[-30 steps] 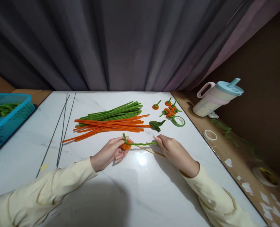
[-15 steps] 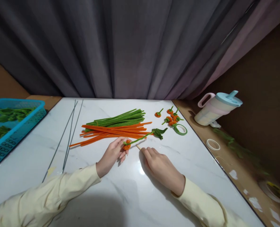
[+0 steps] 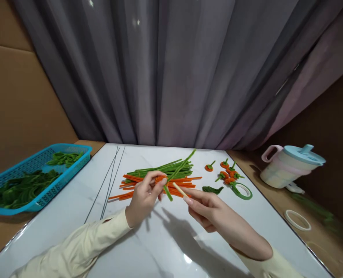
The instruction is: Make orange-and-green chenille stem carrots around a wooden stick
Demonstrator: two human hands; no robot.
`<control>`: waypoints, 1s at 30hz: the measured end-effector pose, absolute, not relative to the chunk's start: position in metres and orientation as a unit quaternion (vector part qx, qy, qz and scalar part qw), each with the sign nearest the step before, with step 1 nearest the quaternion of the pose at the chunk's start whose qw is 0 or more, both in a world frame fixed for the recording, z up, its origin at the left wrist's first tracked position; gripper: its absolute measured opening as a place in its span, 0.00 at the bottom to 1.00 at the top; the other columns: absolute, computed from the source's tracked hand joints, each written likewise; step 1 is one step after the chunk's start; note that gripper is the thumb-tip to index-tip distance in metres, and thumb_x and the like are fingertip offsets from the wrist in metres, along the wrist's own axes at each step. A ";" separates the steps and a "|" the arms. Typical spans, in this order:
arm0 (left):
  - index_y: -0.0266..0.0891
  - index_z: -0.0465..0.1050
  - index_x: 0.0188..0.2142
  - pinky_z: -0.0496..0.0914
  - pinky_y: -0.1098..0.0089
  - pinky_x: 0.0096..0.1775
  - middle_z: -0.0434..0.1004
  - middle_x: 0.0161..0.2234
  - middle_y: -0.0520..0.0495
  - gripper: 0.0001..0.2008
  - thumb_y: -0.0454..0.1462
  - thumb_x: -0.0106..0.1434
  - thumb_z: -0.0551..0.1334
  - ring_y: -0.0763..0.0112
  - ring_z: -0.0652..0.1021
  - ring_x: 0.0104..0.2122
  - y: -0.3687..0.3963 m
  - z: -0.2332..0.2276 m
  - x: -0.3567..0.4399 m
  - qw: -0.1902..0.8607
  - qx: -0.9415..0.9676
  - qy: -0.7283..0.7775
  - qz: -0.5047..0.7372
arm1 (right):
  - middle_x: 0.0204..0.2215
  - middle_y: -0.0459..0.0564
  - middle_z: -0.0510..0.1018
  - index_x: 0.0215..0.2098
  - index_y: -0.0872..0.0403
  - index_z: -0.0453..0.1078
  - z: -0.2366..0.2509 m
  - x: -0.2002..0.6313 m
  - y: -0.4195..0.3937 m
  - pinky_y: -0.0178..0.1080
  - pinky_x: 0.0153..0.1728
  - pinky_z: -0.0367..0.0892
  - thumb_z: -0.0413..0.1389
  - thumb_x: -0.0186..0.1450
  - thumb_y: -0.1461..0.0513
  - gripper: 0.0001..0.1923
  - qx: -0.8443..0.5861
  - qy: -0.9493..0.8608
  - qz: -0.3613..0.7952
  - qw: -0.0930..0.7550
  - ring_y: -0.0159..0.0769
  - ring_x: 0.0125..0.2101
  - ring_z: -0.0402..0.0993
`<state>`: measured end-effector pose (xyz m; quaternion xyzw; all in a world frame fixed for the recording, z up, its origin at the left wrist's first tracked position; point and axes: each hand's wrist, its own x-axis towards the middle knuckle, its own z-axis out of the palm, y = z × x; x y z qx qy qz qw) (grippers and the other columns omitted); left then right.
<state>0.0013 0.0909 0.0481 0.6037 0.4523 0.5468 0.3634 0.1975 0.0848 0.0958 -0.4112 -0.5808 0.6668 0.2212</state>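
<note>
My left hand (image 3: 144,197) pinches a small orange coiled pipe-cleaner piece (image 3: 160,178) with a long green pipe-cleaner stem (image 3: 180,166) that slants up and to the right above the table. My right hand (image 3: 210,213) holds a thin pale wooden stick (image 3: 179,189), its tip close to the orange coil. Behind both hands lies a pile of green pipe cleaners (image 3: 162,169) over orange pipe cleaners (image 3: 185,182) on the white marble table (image 3: 148,247).
Several finished orange pieces with green stems (image 3: 226,173), a green leaf shape (image 3: 212,189) and a roll of green tape (image 3: 242,190) lie at the right. Thin dark wires (image 3: 109,181) lie left. A blue basket (image 3: 48,175) of green leaves and a lidded cup (image 3: 291,165) flank the table.
Both hands have lifted off the table. The left hand raised the orange piece and its green stem swung upward. The right hand picked up the wooden stick. The camera tilted up.
</note>
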 end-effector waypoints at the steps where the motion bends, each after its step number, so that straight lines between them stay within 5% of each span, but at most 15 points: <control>1: 0.39 0.65 0.41 0.67 0.74 0.24 0.68 0.22 0.54 0.12 0.45 0.63 0.56 0.75 0.71 0.19 0.091 0.049 0.000 0.366 0.599 0.449 0.552 | 0.17 0.38 0.55 0.59 0.54 0.59 0.099 0.196 0.084 0.27 0.14 0.38 0.52 0.66 0.52 0.27 -0.398 -0.549 0.700 0.223 0.21 0.15 0.40; 7: 0.40 0.66 0.44 0.71 0.72 0.30 0.76 0.29 0.49 0.13 0.43 0.62 0.59 0.70 0.77 0.26 0.087 0.043 0.000 0.337 0.623 0.459 0.536 | 0.19 0.40 0.65 0.64 0.48 0.47 0.096 0.184 0.078 0.25 0.11 0.38 0.51 0.66 0.53 0.30 -0.345 -0.457 0.781 0.247 0.20 0.12 0.40; 12: 0.41 0.67 0.44 0.73 0.70 0.35 0.78 0.38 0.46 0.13 0.41 0.60 0.61 0.67 0.79 0.33 0.086 0.034 0.002 0.337 0.621 0.473 0.526 | 0.20 0.39 0.64 0.60 0.50 0.53 0.085 0.174 0.069 0.24 0.08 0.43 0.49 0.67 0.52 0.26 -0.344 -0.475 0.757 0.288 0.20 0.11 0.44; 25: 0.38 0.68 0.36 0.73 0.71 0.28 0.76 0.29 0.49 0.15 0.47 0.56 0.63 0.70 0.77 0.24 0.086 0.045 0.013 0.471 0.529 0.455 0.539 | 0.19 0.39 0.65 0.57 0.52 0.57 0.080 0.169 0.070 0.24 0.08 0.45 0.52 0.64 0.51 0.25 -0.379 -0.462 0.732 0.326 0.20 0.11 0.44; 30: 0.37 0.65 0.38 0.74 0.71 0.27 0.71 0.22 0.55 0.16 0.47 0.58 0.62 0.73 0.75 0.22 0.088 0.050 0.012 0.539 0.497 0.446 0.513 | 0.15 0.36 0.60 0.38 0.55 0.64 0.073 0.172 0.082 0.24 0.10 0.41 0.56 0.61 0.51 0.16 -0.399 -0.487 0.691 0.356 0.18 0.11 0.42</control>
